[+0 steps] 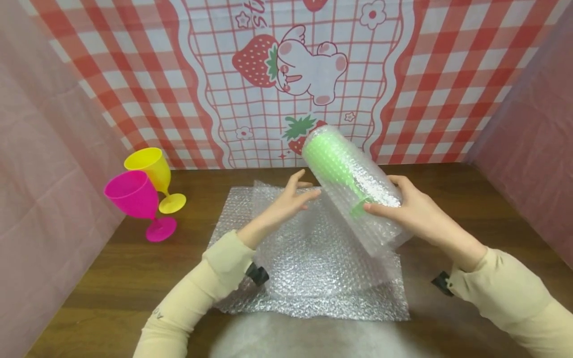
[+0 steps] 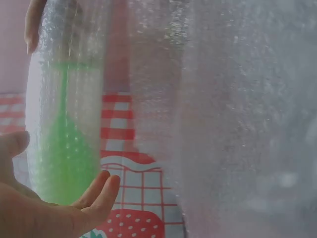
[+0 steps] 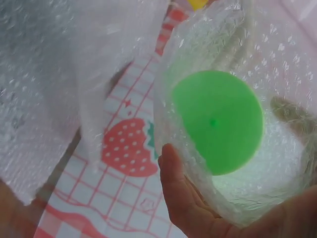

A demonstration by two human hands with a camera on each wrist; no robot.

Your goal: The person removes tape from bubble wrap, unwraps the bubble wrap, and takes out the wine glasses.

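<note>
A green plastic goblet (image 1: 331, 159) lies rolled inside a tube of bubble wrap (image 1: 369, 174), tilted above the table. My right hand (image 1: 414, 209) grips the tube near its lower end, thumb on the near side. In the right wrist view the goblet's round green base (image 3: 218, 124) shows through the tube's open end. My left hand (image 1: 286, 199) is held to the left of the tube with its fingers spread and nothing in them. The left wrist view shows that hand (image 2: 54, 213) beside the bowl end of the wrapped goblet (image 2: 67, 163).
Flat sheets of bubble wrap (image 1: 309, 268) lie on the brown wooden table (image 1: 116, 278) beneath my hands. A pink goblet (image 1: 139, 196) and a yellow goblet (image 1: 154, 169) stand at the left. Behind the table hangs a red-and-white checked cloth (image 1: 429, 99).
</note>
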